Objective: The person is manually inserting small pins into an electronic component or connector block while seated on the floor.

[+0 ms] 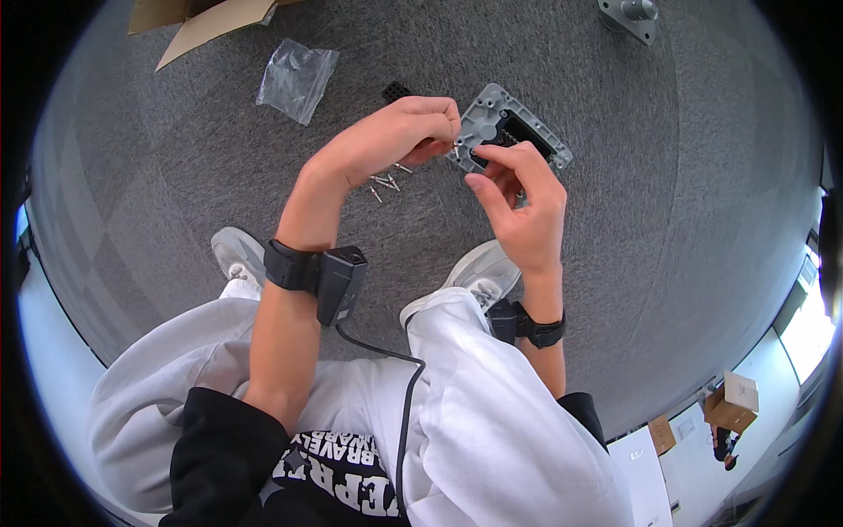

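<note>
My left hand (411, 132) is bent at the wrist, its fingers closed in a pinch at the left edge of a grey housing plate (488, 104). A small silver screw (456, 152) shows at its fingertips, partly hidden by them. My right hand (525, 191) hovers over the plate's near side, thumb and index finger apart with nothing visible between them. The plate lies on the carpet with a black part (524, 133) set in its middle; the right fingers hide some of it. Several loose screws (386, 183) lie below my left hand.
A black perforated block (396, 91) sits beyond my left hand. Farther left are a clear plastic bag (298, 81) and an open cardboard box (206, 33). A grey metal bracket (629, 16) stands at the far right. My shoes (479, 274) rest on the grey carpet.
</note>
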Tool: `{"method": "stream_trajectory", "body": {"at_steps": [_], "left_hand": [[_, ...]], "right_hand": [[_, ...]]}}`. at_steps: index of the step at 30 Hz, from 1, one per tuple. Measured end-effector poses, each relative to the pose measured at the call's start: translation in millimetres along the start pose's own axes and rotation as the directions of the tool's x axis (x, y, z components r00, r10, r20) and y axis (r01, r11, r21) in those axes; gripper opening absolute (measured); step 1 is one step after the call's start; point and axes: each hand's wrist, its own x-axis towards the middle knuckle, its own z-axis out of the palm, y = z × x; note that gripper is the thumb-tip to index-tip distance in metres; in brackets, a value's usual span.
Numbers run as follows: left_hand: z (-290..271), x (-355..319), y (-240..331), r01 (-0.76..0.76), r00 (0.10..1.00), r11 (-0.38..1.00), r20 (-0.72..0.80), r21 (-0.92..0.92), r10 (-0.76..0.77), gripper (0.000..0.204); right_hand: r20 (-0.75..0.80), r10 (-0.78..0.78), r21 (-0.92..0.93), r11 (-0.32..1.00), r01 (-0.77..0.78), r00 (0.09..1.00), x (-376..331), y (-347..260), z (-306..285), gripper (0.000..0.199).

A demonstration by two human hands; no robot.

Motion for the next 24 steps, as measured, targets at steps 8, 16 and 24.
{"method": "stream_trajectory", "body": {"at_steps": [8, 16, 24], "left_hand": [[5, 8, -10, -0.023, 0.998, 0.996, 0.054, -0.089, 0.027, 0.012], [10, 11, -17, 0.002, 0.982, 0.987, 0.184, 0.163, -0.032, 0.017], [-43, 5, -40, 0.169, 0.984, 0.804, -0.148, 0.57, -0.101, 0.026]], "right_hand": [[-0.063, -0.061, -0.108, 0.993, 0.054, 0.996, 1, 4, 1, 0.013], [-0.183, -0.061, -0.193, 0.981, 0.025, 0.981, -4, 16, -8, 0.009], [-0.271, 0.048, -0.481, 0.858, -0.179, 0.961, -8, 37, -51, 0.003]]}}
